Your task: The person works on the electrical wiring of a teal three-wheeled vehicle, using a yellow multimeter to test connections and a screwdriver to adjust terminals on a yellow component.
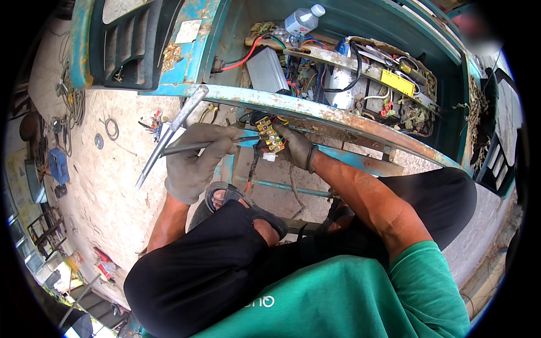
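Observation:
My left hand (197, 160), in a grey glove, is closed around the shaft of a T-handle socket wrench (179, 123). Its knurled metal crossbar sticks out to the left, and the shaft's far end reaches the terminal block (270, 135). That block is dark with brass-coloured terminals and wires running from it. My right hand (296, 147), also gloved, grips the block from its right side; some of its fingers are hidden behind the block. A pair of yellow-handled pliers (209, 112) lies just beyond my left hand.
A rusty teal metal frame (338, 118) crosses ahead. Behind it, an open compartment holds a finned grey metal box (267, 70), a plastic bottle (304, 21) and tangled wires. Coiled cable (73, 107) and a blue container (58, 165) lie on the floor at left.

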`<state>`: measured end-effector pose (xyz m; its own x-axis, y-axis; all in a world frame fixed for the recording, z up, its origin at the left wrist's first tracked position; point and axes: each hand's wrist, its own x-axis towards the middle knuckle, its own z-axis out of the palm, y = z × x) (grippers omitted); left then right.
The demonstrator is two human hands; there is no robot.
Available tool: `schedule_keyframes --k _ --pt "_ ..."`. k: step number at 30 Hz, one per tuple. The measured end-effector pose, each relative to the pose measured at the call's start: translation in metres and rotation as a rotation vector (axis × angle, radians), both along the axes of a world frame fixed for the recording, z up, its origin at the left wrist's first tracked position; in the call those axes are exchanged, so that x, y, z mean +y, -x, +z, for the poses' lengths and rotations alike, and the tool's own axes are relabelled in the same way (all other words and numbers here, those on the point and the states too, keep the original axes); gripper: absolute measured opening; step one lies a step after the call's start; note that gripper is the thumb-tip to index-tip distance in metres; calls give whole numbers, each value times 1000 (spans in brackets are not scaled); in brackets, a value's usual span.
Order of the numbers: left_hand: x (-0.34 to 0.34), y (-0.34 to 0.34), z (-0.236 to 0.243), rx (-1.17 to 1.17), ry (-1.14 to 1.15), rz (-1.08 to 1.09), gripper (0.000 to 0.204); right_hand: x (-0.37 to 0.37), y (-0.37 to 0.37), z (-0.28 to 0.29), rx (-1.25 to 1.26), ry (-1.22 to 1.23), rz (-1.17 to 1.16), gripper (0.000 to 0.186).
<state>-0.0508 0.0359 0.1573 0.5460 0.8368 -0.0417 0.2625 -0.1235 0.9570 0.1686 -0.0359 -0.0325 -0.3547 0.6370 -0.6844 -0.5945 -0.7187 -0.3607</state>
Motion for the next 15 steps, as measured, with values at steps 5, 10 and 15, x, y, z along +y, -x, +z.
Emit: schedule_keyframes --k 5,10,15 --pt "0 0 12 3 22 57 19 0 2 -8 14 -6 -5 49" --pt "1 -7 42 236 172 287 22 -4 1 -18 -16 -13 0 49" --pt "23 -18 102 377 -55 239 23 -2 2 -22 25 -32 -46 45"
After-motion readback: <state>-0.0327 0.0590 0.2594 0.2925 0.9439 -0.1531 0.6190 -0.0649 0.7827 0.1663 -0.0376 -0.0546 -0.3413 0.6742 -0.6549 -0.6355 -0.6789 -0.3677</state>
